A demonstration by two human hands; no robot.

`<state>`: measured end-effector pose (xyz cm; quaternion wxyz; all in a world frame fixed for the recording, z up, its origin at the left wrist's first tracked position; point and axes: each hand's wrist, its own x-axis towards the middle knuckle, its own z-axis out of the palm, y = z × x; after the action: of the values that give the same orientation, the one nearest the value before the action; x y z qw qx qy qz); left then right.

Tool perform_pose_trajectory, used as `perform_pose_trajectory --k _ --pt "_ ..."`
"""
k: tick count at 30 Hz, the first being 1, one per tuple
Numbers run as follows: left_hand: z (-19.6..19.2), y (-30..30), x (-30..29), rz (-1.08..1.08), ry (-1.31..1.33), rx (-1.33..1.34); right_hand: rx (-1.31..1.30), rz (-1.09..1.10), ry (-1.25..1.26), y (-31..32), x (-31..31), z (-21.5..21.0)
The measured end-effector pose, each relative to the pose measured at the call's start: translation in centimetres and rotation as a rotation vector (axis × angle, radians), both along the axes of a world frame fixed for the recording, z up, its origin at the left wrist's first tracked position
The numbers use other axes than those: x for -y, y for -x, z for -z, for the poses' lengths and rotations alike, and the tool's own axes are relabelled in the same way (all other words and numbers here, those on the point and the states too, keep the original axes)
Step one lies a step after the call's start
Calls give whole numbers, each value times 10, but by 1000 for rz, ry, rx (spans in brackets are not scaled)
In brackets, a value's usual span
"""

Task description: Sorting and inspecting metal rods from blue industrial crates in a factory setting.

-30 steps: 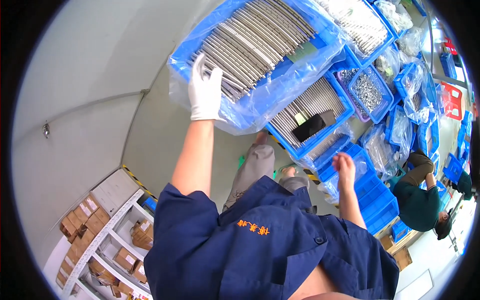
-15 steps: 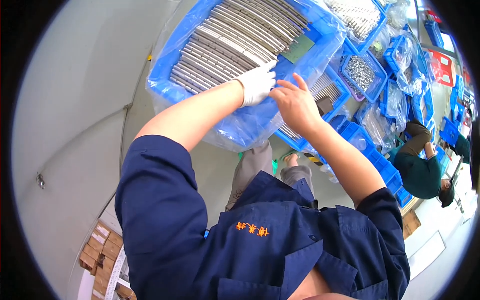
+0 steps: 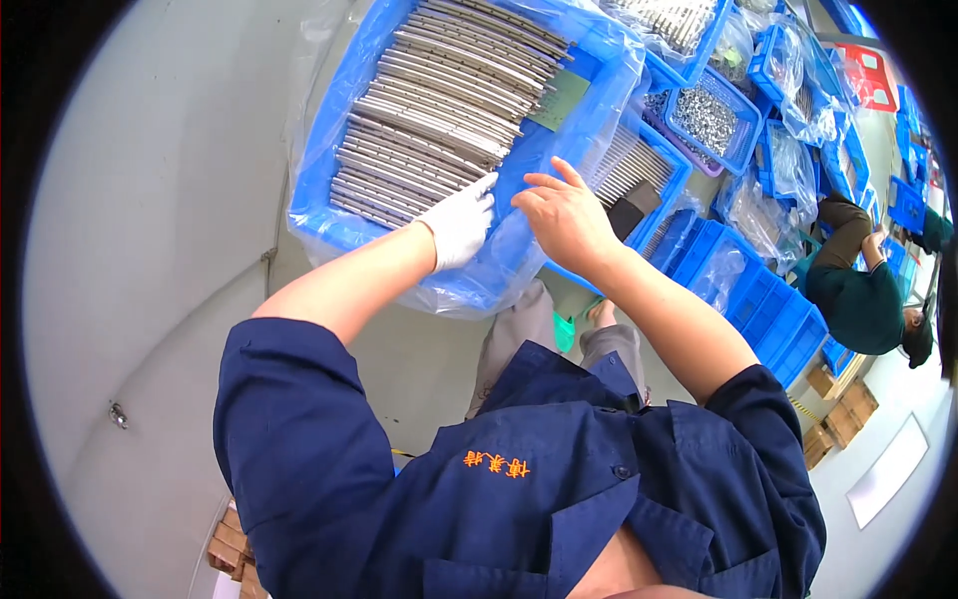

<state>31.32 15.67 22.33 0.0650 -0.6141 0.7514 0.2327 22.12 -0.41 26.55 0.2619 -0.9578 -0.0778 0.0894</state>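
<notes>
My left hand (image 3: 461, 228) wears a white glove and hovers by the lower right ends of a stack of metal rods (image 3: 424, 110). Its fingers are stretched out, slightly apart, with nothing visible in them. Bare, my right hand (image 3: 569, 222) is just to the right, fingers spread and pointing left and up; I see nothing in it. The rods, with small dark marks along them, lie in rows in a large blue bin (image 3: 334, 75) lined with clear plastic film (image 3: 469, 292). Beside the rods rests a green card (image 3: 559, 100).
To the right stand a blue crate of thin rods (image 3: 631, 165) with a dark block (image 3: 635, 208) on it, a blue basket of small metal parts (image 3: 707, 115), stacked blue crates (image 3: 743, 295) and a red crate (image 3: 866, 78). A person in dark green (image 3: 848, 290) sits farther right.
My hands have drawn apart, the left shifting left and down, the right slightly left. The view has shifted, so the bin and crates sit farther left in the picture.
</notes>
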Motion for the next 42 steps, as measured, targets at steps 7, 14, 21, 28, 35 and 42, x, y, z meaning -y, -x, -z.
perform_pose_trajectory --k 7,14,21,28,35,42 --pt "-12 -8 17 -34 74 -100 121 94 -148 8 3 -7" --pt "-10 -42 110 -323 511 395 145 415 -301 67 19 -39" --pt "35 -41 128 -533 433 392 -51 617 -322 102 27 -36" --pt "39 -47 129 -618 641 226 -115 739 -439 101 29 -34" --pt "37 -50 124 -617 680 162 -163 778 -529 102 27 -30" --pt "42 -51 126 -605 687 162 -189 802 -613 83 37 -31"
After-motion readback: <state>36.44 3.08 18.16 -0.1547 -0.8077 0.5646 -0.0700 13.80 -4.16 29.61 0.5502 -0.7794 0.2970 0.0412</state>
